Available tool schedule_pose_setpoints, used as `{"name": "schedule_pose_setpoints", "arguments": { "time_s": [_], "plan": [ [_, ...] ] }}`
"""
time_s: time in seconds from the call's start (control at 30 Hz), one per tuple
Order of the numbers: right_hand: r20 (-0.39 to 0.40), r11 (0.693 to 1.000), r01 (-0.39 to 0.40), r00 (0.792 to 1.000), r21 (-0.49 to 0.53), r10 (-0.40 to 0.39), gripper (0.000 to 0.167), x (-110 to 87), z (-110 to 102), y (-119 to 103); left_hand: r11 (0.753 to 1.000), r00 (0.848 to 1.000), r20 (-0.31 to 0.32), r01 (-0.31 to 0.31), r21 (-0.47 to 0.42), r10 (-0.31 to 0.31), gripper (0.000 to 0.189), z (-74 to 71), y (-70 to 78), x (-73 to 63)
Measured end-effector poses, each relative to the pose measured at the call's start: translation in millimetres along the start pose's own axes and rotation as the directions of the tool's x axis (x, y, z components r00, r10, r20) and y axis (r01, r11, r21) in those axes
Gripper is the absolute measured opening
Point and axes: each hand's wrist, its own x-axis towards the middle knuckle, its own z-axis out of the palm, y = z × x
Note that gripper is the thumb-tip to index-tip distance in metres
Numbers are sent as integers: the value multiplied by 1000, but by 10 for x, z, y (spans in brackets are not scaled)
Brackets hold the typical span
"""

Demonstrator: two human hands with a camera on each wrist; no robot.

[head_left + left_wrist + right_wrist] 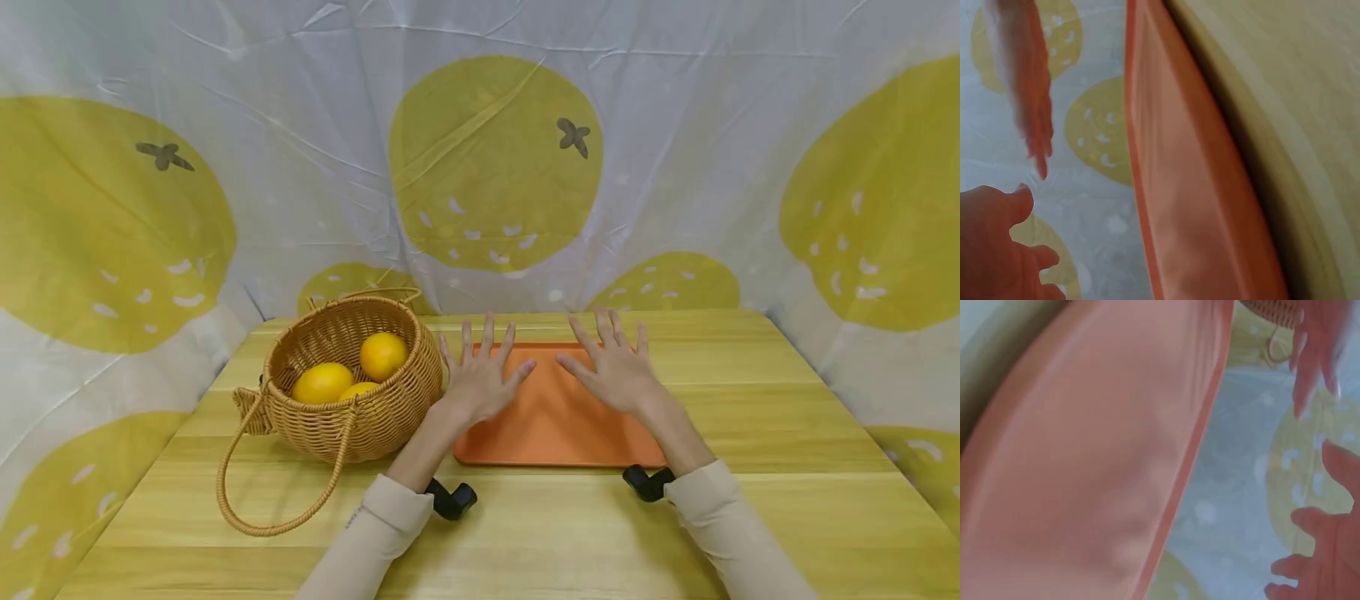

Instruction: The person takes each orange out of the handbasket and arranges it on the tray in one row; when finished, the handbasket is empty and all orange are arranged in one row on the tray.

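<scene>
Both hands hover over an orange rectangular tray [562,425] on the wooden table. My left hand [483,385], fingers spread and palm down, is over the tray's left part, close to the wicker basket. Over the right part is my right hand [618,371], its fingers likewise spread. Neither holds anything. In the left wrist view, the left hand [991,244] shows apart from the tray surface [1179,187]; the right wrist view shows the same of the right hand [1329,537]. The round wicker basket [390,429] holds yellow-orange fruits, among them one at the back [384,357] and one at left [322,383].
The basket's handle [281,529] hangs down onto the table [540,533] at the front left. A pale cloth [315,150] printed with big yellow fruits surrounds the table at the back and sides. Black wrist devices [452,500] sit under both forearms.
</scene>
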Motion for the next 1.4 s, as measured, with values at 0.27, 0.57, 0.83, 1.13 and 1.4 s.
{"name": "schedule_pose_setpoints", "arguments": {
  "time_s": [0.27, 0.57, 0.83, 1.13, 1.4],
  "plan": [
    [175, 986, -5, 984, 165, -24, 82, -110, -135, 406, 1000, 999, 32, 9, -12, -9, 76, -128, 11, -20],
    [424, 944, -130, 905, 305, -13, 90, -190, -74, 777, 995, 993, 83, -76, -59, 81, 75, -318, 77, -88],
    [470, 954, -133, 883, 269, -9, 95, -227, -37, 977, 952, 946, 202, -208, -224, 254, 73, -774, 129, -335],
    [463, 958, -59, 882, 281, -82, 97, -267, -68, 1133, 958, 982, 68, -156, -240, 176, 71, -1253, 175, -970],
    [464, 942, -43, 877, 334, -125, 94, -247, -70, 1218, 951, 985, 41, -150, -270, 167, 65, -1723, -105, -1342]
  ]
}}
